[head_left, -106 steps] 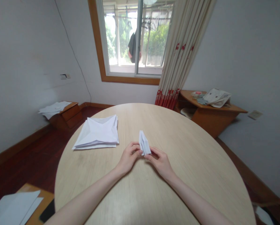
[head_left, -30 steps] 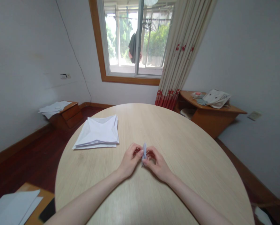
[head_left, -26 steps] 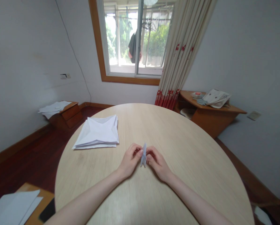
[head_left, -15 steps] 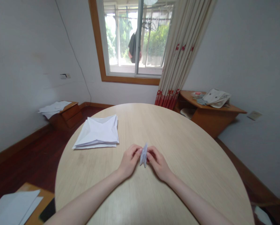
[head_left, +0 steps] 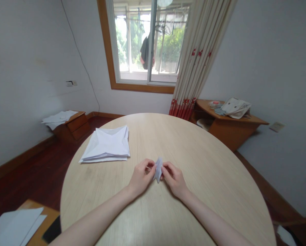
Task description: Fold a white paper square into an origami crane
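Note:
Between my two hands is a small piece of folded paper [head_left: 158,171], pale grey-white, with pointed ends at top and bottom. My left hand [head_left: 142,176] pinches its left edge between thumb and fingers. From the other side, my right hand [head_left: 174,178] grips the right edge with thumb and forefinger. Both hands are close to the surface of the round wooden table [head_left: 194,153]. Farther off to the left on this table lies a stack of folded white paper [head_left: 109,141], its top sheet showing creased, pointed flaps.
White sheets [head_left: 17,225] and a dark flat object [head_left: 52,230] lie on a wooden surface at lower left. More paper [head_left: 59,118] covers a low cabinet [head_left: 77,126] by the left wall. At right, a corner desk [head_left: 227,131] carries a cloth bag [head_left: 236,106].
The folded paper has turned slightly and shows a wider face between my fingers. My hands have shifted only a little.

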`<state>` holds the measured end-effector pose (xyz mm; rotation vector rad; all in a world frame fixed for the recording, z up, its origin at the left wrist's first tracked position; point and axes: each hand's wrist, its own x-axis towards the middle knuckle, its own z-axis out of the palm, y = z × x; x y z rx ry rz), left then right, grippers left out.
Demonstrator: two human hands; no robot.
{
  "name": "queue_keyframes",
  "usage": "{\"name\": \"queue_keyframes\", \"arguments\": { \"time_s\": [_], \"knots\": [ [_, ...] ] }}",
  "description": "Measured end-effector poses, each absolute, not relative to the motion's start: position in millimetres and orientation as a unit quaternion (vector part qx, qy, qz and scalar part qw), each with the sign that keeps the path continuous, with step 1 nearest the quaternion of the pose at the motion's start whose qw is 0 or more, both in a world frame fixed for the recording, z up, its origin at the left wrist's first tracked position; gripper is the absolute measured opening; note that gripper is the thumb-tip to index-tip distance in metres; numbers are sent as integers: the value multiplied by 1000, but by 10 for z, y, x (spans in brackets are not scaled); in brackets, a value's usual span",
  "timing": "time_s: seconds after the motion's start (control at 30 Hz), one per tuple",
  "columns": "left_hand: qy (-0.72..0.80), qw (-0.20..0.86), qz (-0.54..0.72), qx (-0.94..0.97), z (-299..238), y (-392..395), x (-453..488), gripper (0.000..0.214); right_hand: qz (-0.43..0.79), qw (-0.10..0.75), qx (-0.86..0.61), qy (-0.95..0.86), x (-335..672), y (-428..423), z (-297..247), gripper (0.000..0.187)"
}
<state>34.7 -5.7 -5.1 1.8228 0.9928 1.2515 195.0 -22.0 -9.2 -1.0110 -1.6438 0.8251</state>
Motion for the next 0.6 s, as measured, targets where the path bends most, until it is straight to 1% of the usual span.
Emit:
{"name": "queue_keyframes", "arguments": {
  "time_s": [0.23,0.33,0.47,0.6],
  "knots": [
    [409,435,508,621,-48,-55,359,25,424,531,-439,-587,1927,-201,-96,33],
    [415,474,530,567,-90,-17,362,26,453,539,-441,-556,1923,-193,-84,30],
    [416,497,547,529,-161,36,377,28,479,557,-434,-521,1919,-182,-40,25],
    [414,530,552,493,-178,45,401,30,502,572,-431,-485,1942,-159,-21,24]
  ]
}}
